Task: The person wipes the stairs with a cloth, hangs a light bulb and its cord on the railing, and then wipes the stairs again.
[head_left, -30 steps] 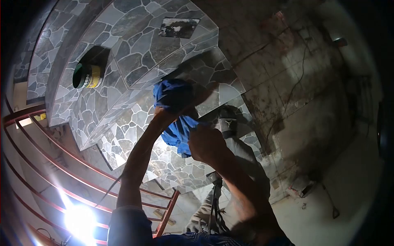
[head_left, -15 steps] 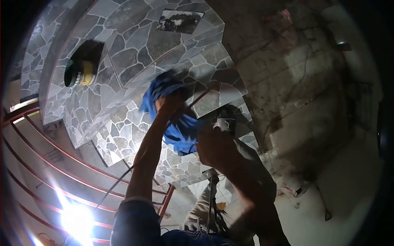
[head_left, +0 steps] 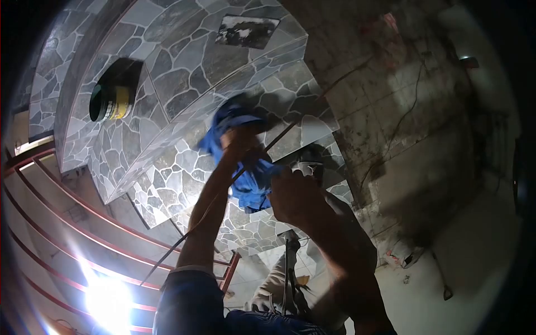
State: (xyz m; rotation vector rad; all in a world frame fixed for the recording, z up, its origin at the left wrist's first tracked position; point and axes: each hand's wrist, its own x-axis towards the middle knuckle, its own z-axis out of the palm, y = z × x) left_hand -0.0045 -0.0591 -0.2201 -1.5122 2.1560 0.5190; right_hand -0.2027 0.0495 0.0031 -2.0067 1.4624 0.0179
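Note:
A crumpled blue cloth [head_left: 254,187] hangs between my hands above the stone-patterned tile steps. My left hand [head_left: 241,140] is closed on the upper part of the cloth, which wraps partly over it. My right hand [head_left: 293,195] is in a fist at the cloth's right edge, gripping it. A thin dark rod or cable [head_left: 282,134] runs diagonally past the cloth and behind or across my left forearm; its exact path is unclear. Below my hands, a dark shoe [head_left: 310,162] rests on the tiles.
A dark green tub with a yellow label [head_left: 120,102] lies on the upper step. Red metal railing [head_left: 100,231] curves at the lower left near a glaring lamp [head_left: 109,301]. A dirty square plate [head_left: 247,32] is at the top. A long-handled tool [head_left: 446,292] lies at right.
My left hand has moved slightly right with the upper part of the cloth. The cloth has shifted and bunched differently, while my right hand has barely moved.

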